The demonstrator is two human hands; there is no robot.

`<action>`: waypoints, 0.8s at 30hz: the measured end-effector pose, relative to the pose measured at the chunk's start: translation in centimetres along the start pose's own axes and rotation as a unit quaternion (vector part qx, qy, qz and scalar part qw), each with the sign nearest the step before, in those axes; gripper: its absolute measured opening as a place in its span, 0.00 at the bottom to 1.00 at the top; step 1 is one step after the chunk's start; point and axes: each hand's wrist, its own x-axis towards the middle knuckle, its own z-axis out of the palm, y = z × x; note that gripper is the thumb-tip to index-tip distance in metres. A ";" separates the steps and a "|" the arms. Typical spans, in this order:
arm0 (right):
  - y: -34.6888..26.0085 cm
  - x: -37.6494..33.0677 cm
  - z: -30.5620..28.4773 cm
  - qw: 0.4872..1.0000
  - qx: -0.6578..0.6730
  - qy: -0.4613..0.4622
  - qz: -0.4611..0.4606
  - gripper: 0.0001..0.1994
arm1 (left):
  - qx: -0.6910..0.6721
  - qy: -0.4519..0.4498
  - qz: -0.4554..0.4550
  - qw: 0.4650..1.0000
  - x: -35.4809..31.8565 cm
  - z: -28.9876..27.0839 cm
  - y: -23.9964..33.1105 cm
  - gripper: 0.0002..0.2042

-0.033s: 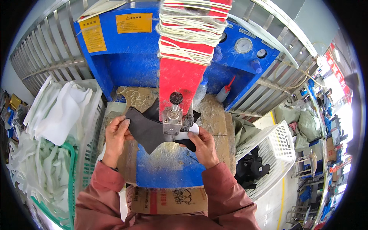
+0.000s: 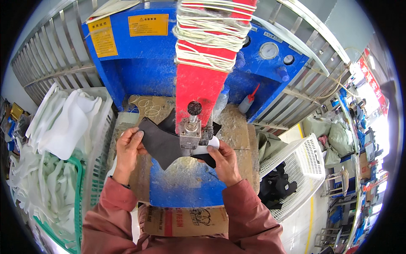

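A cut piece of dark material (image 2: 160, 143), with curved edges and pointed corners like a shoe-upper piece, stretches under the metal head (image 2: 191, 133) of a machine. My left hand (image 2: 129, 150) pinches its left corner between thumb and fingers. At the other end, my right hand (image 2: 224, 161) is closed on a small smooth white piece (image 2: 204, 149), its thumb on top; dark material shows just below it. The machine head hides where the white piece and the dark piece meet. Above rises the red machine arm (image 2: 201, 84), wound with pale cord.
White shaped pieces (image 2: 63, 127) fill baskets on the left. A white basket (image 2: 311, 158) at the right holds several black pieces (image 2: 277, 186). Behind the work stands the blue machine body (image 2: 148, 76) with a gauge (image 2: 269, 51). A red-tipped bottle (image 2: 246, 103) stands there. Powdery scraps cover the blue plate (image 2: 186, 190).
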 end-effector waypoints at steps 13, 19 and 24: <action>-0.7 -0.6 -1.3 0.998 0.002 0.050 -0.028 0.14 | 0.005 -0.051 0.000 0.999 1.7 2.8 1.2 0.09; -1.1 -0.9 -1.9 0.998 0.003 0.059 -0.038 0.13 | 0.013 -0.071 -0.005 0.997 2.4 3.8 1.5 0.09; -1.4 -1.0 -2.2 0.997 0.016 0.061 -0.050 0.12 | 0.019 -0.080 -0.011 0.997 3.2 4.7 1.4 0.09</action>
